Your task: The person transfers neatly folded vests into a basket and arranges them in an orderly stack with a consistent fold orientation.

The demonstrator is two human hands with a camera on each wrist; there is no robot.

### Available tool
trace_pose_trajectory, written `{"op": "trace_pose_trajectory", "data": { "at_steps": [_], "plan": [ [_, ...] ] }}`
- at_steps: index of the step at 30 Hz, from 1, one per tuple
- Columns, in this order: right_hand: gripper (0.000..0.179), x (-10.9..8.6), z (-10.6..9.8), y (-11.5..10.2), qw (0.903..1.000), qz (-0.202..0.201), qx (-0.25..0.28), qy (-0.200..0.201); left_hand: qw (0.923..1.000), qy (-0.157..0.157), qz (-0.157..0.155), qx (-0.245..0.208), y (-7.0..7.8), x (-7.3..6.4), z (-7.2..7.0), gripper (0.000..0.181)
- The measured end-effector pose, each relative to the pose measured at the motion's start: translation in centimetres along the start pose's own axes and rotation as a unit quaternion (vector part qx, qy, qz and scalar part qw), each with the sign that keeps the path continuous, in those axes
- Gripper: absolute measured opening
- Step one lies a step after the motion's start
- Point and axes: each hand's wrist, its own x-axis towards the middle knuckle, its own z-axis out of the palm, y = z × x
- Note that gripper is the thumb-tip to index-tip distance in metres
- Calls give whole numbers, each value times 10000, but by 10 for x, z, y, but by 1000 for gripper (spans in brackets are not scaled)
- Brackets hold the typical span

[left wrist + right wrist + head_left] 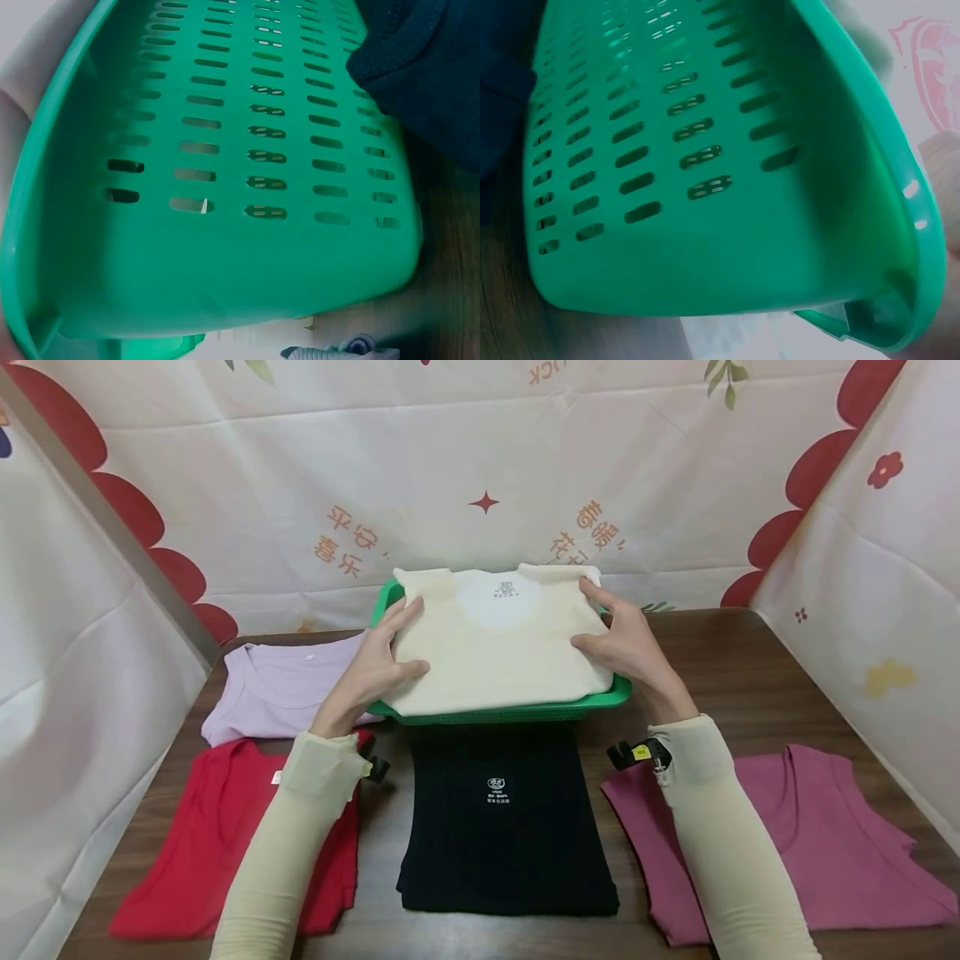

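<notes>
A folded cream top [498,652] with a printed neck label lies over a green slotted basket [502,714], covering most of its opening. My left hand [375,656] rests on the top's left side, thumb and fingers spread on the cloth. On the right edge, my right hand [626,635] touches it with index finger and thumb set apart. The wrist views show mainly the basket's slotted side [225,270], and its rim hides most of each hand. Just in front of the basket lies a folded black top [506,843] with a white print.
A lilac top [288,685] and a red top [195,843] lie at left on the brown wooden table [712,660]. A folded mauve top [847,852] is at right, partly under my right forearm. Printed white cloth [450,460] hangs behind.
</notes>
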Motion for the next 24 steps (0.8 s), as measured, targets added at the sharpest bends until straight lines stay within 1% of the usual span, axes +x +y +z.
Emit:
{"op": "trace_pose_trajectory", "data": {
  "at_steps": [5, 10, 15, 20, 24],
  "plan": [
    [81, 1, 4, -1, 9997, 130, -195, 86, 9999, -15, 35, 130, 1, 1, 0, 94],
    [78, 2, 6, -3, 9988, 157, -440, 159, 9998, 11, 28, 221, 0, 2, 0, 94],
    [77, 2, 9, -4, 9974, 200, -650, 220, 9991, 8, 10, 425, 2, 2, 1, 95],
    [77, 3, 11, -4, 9952, 260, -912, 252, 9955, 21, 10, 943, 2, 3, 2, 95],
    [76, 4, 13, -4, 9943, 306, -990, 269, 9911, 43, 27, 1330, 2, 4, 3, 95]
  ]
}}
